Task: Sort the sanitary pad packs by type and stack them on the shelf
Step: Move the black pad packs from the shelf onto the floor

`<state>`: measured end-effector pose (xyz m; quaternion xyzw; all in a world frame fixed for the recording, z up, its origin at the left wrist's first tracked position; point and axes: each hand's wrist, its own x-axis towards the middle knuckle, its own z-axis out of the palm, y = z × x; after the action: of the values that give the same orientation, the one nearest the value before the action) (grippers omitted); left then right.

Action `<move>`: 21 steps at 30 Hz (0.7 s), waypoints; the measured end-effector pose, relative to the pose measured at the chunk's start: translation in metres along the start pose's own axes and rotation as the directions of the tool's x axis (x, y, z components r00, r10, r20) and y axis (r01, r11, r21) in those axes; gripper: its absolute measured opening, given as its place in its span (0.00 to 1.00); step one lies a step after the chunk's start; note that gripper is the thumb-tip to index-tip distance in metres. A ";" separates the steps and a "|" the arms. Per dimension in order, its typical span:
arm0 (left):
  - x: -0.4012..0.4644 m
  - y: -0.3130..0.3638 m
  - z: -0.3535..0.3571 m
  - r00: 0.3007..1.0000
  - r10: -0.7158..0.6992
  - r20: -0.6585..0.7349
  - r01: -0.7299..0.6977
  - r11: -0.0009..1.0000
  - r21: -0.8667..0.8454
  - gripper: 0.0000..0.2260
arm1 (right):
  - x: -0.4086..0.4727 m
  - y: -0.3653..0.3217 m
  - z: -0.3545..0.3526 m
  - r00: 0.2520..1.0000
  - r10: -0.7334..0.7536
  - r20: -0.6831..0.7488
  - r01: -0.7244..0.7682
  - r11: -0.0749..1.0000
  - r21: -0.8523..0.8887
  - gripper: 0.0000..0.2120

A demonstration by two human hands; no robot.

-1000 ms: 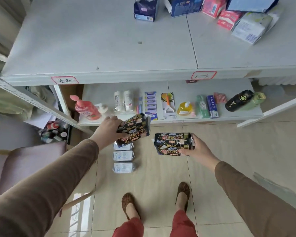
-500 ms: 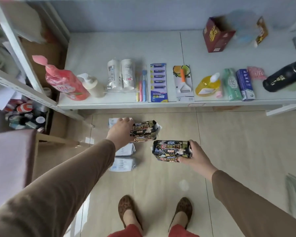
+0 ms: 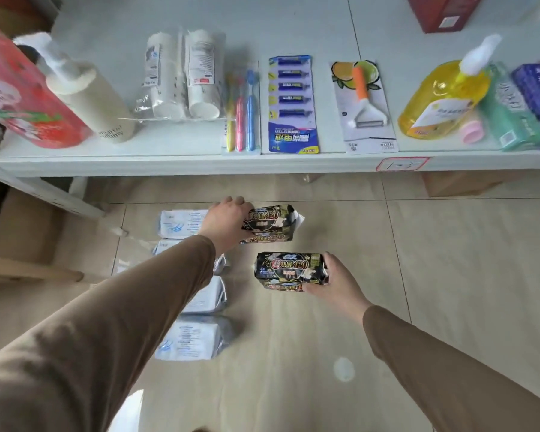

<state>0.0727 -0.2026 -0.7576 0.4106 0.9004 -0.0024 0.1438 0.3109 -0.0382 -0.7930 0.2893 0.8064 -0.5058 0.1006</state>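
I saw left hand (image 3: 226,222) gripping black pad packs (image 3: 270,224), right hand (image 3: 335,280) gripping second black pair (image 3: 290,271), both over floor. White pad packs (image 3: 194,338) lay below left sleeve (image 3: 156,294). Shelf (image 3: 169,160) front crowded: toothbrushes (image 3: 240,120), battery card (image 3: 293,104), peeler (image 3: 365,104).

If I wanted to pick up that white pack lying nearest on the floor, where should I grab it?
Probably across its short width, coming straight down from above. The nearest white pack lies flat on the tiled floor, broad face up, with both long edges free. The soft wrapper should give under the fingers.
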 end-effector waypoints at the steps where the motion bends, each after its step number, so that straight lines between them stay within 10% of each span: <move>1: 0.008 -0.003 0.010 1.000 0.005 -0.008 -0.005 1.000 0.020 0.27 | 0.012 0.007 0.007 1.000 -0.013 0.004 0.013 1.000 -0.003 0.25; 21: 0.043 -0.043 0.053 0.999 0.029 0.046 -0.035 0.990 0.135 0.34 | 0.099 0.023 0.074 0.989 -0.118 -0.084 0.110 0.989 -0.097 0.26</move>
<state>0.0278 -0.2052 -0.8248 0.4336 0.8881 -0.0702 0.1352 0.2337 -0.0597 -0.8899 0.2602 0.8478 -0.4596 0.0485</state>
